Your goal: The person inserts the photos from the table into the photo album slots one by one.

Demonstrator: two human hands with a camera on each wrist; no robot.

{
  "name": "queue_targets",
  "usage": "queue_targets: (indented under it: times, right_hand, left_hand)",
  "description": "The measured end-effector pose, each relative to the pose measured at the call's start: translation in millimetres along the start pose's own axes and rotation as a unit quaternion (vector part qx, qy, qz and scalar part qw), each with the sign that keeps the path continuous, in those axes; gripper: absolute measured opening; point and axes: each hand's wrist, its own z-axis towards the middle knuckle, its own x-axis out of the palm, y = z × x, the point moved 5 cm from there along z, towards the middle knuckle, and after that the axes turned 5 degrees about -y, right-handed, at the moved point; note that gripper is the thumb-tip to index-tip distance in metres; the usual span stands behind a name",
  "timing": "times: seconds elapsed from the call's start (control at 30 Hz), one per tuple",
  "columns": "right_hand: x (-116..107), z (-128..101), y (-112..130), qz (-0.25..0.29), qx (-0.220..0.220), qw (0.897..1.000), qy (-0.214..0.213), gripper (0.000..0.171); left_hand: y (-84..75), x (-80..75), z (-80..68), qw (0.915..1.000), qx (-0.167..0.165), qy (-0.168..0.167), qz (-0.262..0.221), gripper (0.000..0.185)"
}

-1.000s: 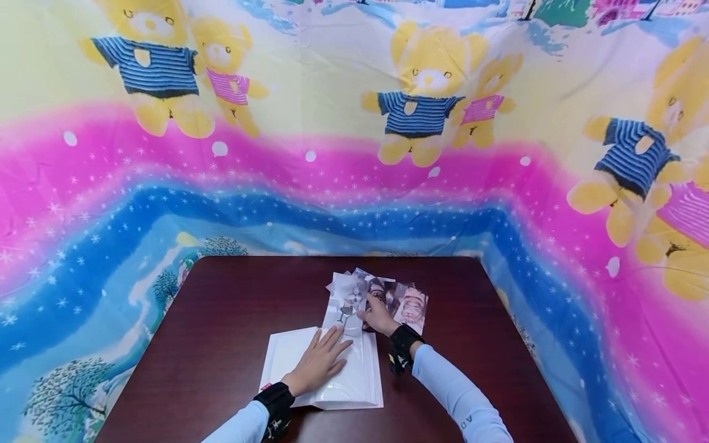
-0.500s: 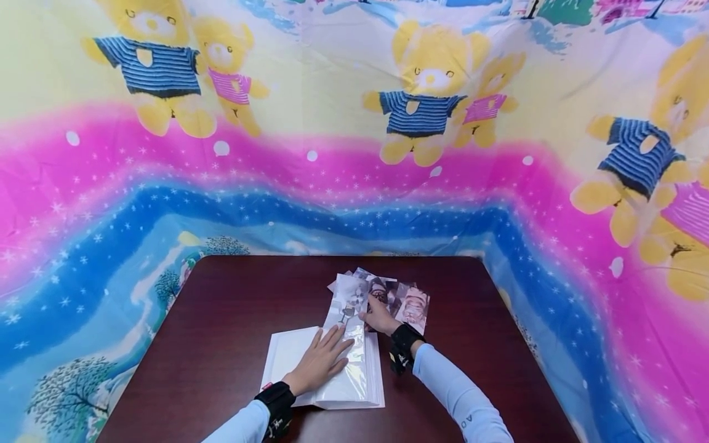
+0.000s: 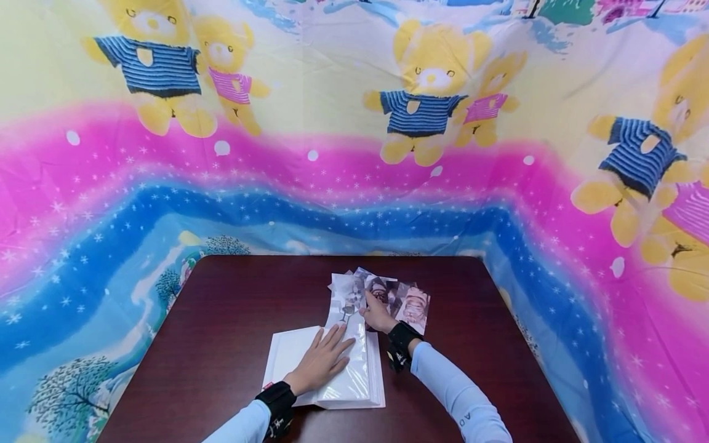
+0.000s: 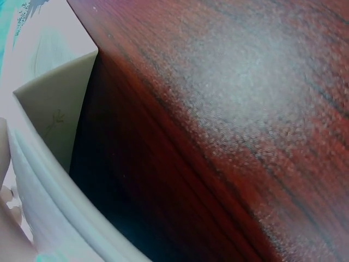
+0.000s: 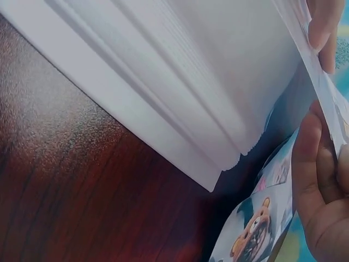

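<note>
A white photo album (image 3: 288,357) lies open on the dark wooden table (image 3: 232,307). My left hand (image 3: 324,363) rests flat on its right page, fingers straight. In the left wrist view only the album's edge (image 4: 43,109) and a sliver of that hand (image 4: 6,218) show. Just beyond the album, my right hand (image 3: 378,317) pinches a photo (image 3: 346,295) at the top of a clear sleeve page. Up close, the right hand's thumb and fingers (image 5: 322,180) grip the thin sheet (image 5: 313,71) beside the album's page stack (image 5: 180,82).
Several loose photos (image 3: 412,304) lie fanned on the table behind my right hand, one showing a bear toy (image 5: 253,234). A bright bear-print cloth (image 3: 354,154) walls in the table on the far, left and right sides. Bare table lies left and right of the album.
The right hand and its photo have shifted only slightly at the sleeve. The left hand stays flat on the page.
</note>
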Motion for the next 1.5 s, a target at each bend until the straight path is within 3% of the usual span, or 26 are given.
queue_targets:
  times: [0.2, 0.4, 0.5, 0.63, 0.73, 0.87, 1.0, 1.1, 1.17, 1.27, 1.33, 1.4, 1.5]
  right_hand:
    - [1, 0, -2, 0.087, 0.016, 0.996, -0.019, 0.06]
    - [2, 4, -1, 0.018, 0.003, 0.999, -0.028, 0.051]
    - [4, 6, 1, 0.015, 0.001, 1.0, -0.014, 0.043]
    - [-4, -8, 32, 0.061, -0.003, 0.998, 0.024, 0.021]
    - [-9, -18, 49, 0.103, 0.004, 0.994, 0.039, 0.021]
    - [-3, -14, 31, 0.115, 0.009, 0.993, 0.015, 0.016]
    - [3, -8, 10, 0.083, -0.003, 0.997, 0.001, 0.013]
    - [7, -5, 1, 0.063, -0.006, 0.998, 0.031, 0.015]
    - [8, -4, -1, 0.079, 0.013, 0.995, 0.061, 0.013]
    - [7, -2, -3, 0.132, 0.064, 0.986, 0.078, 0.034]
    - [5, 1, -1, 0.174, 0.087, 0.979, 0.062, 0.054]
    - [3, 5, 4, 0.194, 0.087, 0.976, 0.041, 0.067]
    - [3, 10, 13, 0.177, 0.063, 0.981, 0.035, 0.066]
  left_hand:
    - [-0.7, -0.6, -0.4, 0.9999, -0.006, -0.002, -0.011, 0.047]
    - [0.5, 1.5, -0.9, 0.9999, -0.008, 0.007, -0.008, 0.049]
    - [2.1, 3.7, -1.3, 0.9999, -0.01, 0.01, 0.001, 0.049]
    - [3.7, 4.0, -3.1, 1.0, -0.004, -0.007, -0.003, 0.046]
    - [1.0, -0.4, -5.8, 0.9996, 0.001, -0.022, -0.016, 0.042]
    - [-9.3, -10.4, -11.3, 0.9994, 0.011, -0.019, -0.026, 0.042]
    - [-18.9, -17.6, -19.8, 0.999, 0.023, -0.001, -0.039, 0.049]
    - [-22.4, -22.3, -29.4, 0.9983, 0.026, 0.009, -0.052, 0.054]
    - [-24.0, -24.4, -35.2, 0.9979, 0.029, 0.011, -0.056, 0.055]
    - [-27.3, -27.2, -42.8, 0.9977, 0.042, 0.002, -0.053, 0.055]
    - [-30.2, -28.7, -46.7, 0.9973, 0.053, -0.011, -0.049, 0.054]
    - [-33.4, -29.5, -50.4, 0.9963, 0.065, -0.025, -0.049, 0.053]
    - [-38.1, -28.5, -55.3, 0.9952, 0.081, -0.036, -0.042, 0.05]
